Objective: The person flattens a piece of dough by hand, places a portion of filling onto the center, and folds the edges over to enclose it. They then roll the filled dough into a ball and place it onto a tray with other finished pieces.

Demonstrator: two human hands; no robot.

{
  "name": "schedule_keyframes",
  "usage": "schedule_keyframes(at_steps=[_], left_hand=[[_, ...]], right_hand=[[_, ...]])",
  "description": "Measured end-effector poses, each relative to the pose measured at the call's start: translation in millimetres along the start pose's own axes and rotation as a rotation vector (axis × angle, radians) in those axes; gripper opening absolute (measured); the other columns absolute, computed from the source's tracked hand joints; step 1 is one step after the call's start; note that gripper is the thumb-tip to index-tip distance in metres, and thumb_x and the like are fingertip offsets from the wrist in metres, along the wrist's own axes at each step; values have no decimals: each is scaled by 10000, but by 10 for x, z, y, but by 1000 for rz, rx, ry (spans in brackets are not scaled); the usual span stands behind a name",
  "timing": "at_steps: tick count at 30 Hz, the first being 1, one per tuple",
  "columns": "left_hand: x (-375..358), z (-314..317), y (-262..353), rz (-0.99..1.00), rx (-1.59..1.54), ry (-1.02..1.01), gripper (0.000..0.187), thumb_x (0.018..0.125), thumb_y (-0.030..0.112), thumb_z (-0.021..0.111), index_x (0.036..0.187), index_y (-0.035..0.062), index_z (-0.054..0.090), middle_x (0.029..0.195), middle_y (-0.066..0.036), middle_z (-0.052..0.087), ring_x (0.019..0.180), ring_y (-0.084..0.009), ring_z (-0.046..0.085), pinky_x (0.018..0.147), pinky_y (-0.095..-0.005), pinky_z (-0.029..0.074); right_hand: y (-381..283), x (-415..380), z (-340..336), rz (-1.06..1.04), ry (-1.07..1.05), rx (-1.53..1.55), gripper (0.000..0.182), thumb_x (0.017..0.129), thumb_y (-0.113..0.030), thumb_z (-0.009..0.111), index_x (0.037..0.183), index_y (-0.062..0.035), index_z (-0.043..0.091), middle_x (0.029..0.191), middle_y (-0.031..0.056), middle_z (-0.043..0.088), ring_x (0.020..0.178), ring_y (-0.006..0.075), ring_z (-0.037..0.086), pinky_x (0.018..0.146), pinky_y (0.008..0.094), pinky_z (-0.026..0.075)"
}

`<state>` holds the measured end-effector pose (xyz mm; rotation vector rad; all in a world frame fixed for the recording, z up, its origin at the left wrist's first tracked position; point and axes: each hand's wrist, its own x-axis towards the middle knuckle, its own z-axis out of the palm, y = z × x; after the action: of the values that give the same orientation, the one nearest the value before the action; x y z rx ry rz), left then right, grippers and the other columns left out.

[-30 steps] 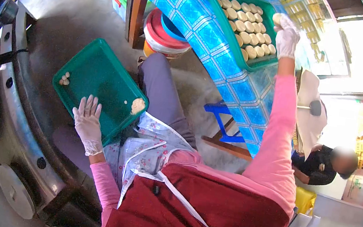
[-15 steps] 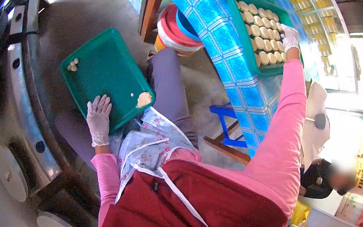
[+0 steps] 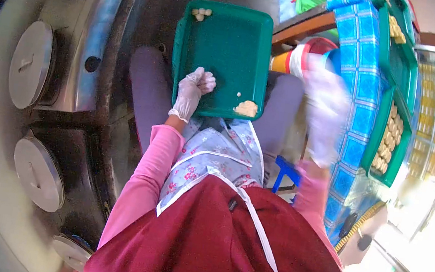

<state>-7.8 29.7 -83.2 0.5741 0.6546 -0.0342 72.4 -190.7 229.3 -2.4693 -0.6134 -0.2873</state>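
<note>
**Inspector:** Largest first?

**Assistant:** Steel stove [image 3: 84,31] with round lids along the left edge. The blue-tiled surface [image 3: 359,73] bounds the right, carrying a green tray of dough rounds [image 3: 391,139]. Between them, a green lap tray [image 3: 230,53], mostly bare floor inside its rim.

**Inspector:** Hands?

**Assistant:** Gloved left hand [image 3: 193,90] rests on the lap tray's near-left rim, fingers curled narrow, gripping nothing visible. Right hand [image 3: 323,104] is blurred; cannot tell.

**Inspector:** Smaller items? Writing?

**Assistant:** Dough lump [image 3: 246,107] at near edge; small pieces [image 3: 201,13] at far corner. No writing legible.
</note>
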Motion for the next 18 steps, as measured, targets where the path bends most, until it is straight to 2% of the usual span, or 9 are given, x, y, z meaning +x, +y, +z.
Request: schedule_keyframes(at_steps=[1,2,3,7,11,14,15,17,18], left_hand=[[21,-24,-27,-3,-40,-8,355,1039,318,580,1020,-30,646,848,-112,692,726,-212,670,682,-331,558],[22,-41,-43,-8,-62,-21,343,1037,316,586,1013,-22,639,846,-99,672,723,-203,646,672,-329,543],[15,-40,-54,-11,-82,-32,331,1034,314,592,1006,-14,631,844,-86,652,721,-195,622,663,-326,528],[-107,81,-5,-3,-110,2,301,1015,317,623,997,17,628,897,-85,652,747,-195,616,707,-352,531],[-160,98,50,-1,-40,19,329,1008,334,627,1043,8,643,936,-117,687,791,-237,672,778,-387,563],[-159,77,8,1,-25,23,363,1007,346,626,1063,-12,647,951,-131,705,796,-242,688,787,-379,567],[-143,72,4,6,-13,25,363,1007,345,625,1063,-13,649,952,-133,705,800,-242,690,786,-375,568],[-220,119,25,67,60,82,360,1014,316,615,1119,-24,667,964,-117,714,837,-237,697,806,-357,567],[-255,164,21,273,305,129,359,1006,305,619,1143,-24,665,981,-134,720,868,-260,698,824,-372,562]], right_hand=[[160,103,523,-170,-125,222,233,891,-120,700,1111,-50,738,1080,128,735,999,262,694,915,347,537],[513,235,1183,-518,-103,67,229,881,-142,701,1084,-49,749,1099,137,734,1016,277,692,914,359,534],[459,361,1669,21,-252,366,255,865,-181,704,1086,-64,752,1107,145,732,1030,310,689,918,383,534],[827,920,3326,-214,-64,180,303,862,-200,702,1139,-81,733,1163,143,712,1128,315,638,943,418,514],[585,1172,3670,-350,-180,-311,195,899,-238,650,951,-82,755,1017,127,740,972,324,680,852,448,517],[542,1157,3677,-165,-213,-324,218,883,-258,662,827,-70,757,907,162,738,874,360,698,792,434,534],[546,1069,3644,69,-101,-66,292,876,-299,664,741,-52,742,818,175,725,770,370,697,761,427,532],[676,840,3354,45,-38,84,295,881,-297,665,755,-41,740,852,180,729,806,351,700,770,423,528],[698,702,3200,29,-7,159,296,884,-296,666,761,-36,739,869,182,732,825,342,702,774,421,525]])
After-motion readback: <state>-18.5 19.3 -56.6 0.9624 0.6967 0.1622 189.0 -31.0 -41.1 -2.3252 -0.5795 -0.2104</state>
